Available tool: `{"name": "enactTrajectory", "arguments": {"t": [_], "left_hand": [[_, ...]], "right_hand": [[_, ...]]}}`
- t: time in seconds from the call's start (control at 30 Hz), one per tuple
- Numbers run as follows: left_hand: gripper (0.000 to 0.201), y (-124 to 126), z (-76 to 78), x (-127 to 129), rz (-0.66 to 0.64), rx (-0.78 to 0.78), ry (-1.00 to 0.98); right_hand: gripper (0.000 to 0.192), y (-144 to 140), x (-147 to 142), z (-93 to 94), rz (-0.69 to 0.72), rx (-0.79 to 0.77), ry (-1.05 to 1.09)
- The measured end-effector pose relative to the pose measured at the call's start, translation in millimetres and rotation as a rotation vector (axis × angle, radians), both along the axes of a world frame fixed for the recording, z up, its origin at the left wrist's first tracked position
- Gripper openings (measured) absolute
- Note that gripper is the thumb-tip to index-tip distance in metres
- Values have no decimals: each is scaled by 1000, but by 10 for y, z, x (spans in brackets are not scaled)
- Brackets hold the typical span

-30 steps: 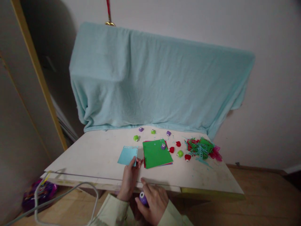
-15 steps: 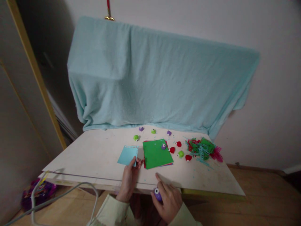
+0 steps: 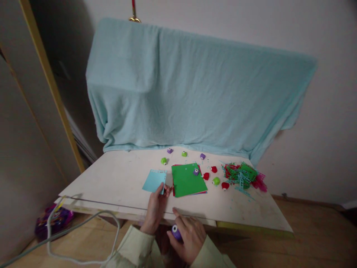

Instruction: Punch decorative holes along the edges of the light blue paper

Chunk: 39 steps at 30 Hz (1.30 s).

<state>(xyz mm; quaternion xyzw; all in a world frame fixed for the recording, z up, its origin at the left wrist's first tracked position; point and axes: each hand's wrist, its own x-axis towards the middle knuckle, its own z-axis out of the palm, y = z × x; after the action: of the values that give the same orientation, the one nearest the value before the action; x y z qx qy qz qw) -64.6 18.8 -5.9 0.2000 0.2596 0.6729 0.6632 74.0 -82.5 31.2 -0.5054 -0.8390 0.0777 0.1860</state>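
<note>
My left hand (image 3: 156, 205) pinches the lower right corner of a light blue sheet of paper (image 3: 154, 181), which has small punched holes along its top and right edges. My right hand (image 3: 189, 235), at the table's front edge, has its fingers around a purple craft punch (image 3: 176, 232) with a white and black round mark; the index finger points forward. The punch is apart from the sheet. Right of the blue sheet lies a stack of coloured paper with a green sheet (image 3: 187, 182) on top. Another purple punch (image 3: 196, 171) rests on that stack.
Several more punches lie about, including a green one (image 3: 164, 161) and a red one (image 3: 225, 185). A heap of perforated paper scraps (image 3: 242, 175) sits at the right of the white table (image 3: 106, 182). A light blue cloth (image 3: 195, 93) hangs behind; a pale cable (image 3: 83, 223) loops in front.
My right hand has moved left, nearer my left hand, with the purple punch turned a little. The left hand still holds the blue sheet. The whole view has shifted slightly.
</note>
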Motion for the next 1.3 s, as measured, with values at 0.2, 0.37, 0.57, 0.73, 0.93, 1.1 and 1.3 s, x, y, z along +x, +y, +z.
{"name": "enactTrajectory", "arguments": {"t": [0.2, 0.37, 0.57, 0.73, 0.93, 1.1, 1.3], "left_hand": [[20, -7, 46, 5, -16, -21, -11], [18, 10, 21, 6, -5, -46, -30], [18, 1, 20, 6, -15, -6, -16], [19, -5, 30, 10, -20, -24, -18], [17, 17, 8, 18, 3, -76, -46], [19, 6, 27, 15, -5, -44, -28], [17, -8, 33, 9, -10, -37, -30]], "right_hand": [[32, -14, 85, 36, -7, -6, 0], [30, -18, 128, 98, 31, -35, -27], [31, -24, 61, 56, 57, -7, -30], [35, -20, 25, 25, 41, -8, -19], [38, 1, 28, 25, 9, -21, -14], [38, 11, 68, 71, -7, -47, -31], [41, 62, 279, 82, -88, -14, -42]]}}
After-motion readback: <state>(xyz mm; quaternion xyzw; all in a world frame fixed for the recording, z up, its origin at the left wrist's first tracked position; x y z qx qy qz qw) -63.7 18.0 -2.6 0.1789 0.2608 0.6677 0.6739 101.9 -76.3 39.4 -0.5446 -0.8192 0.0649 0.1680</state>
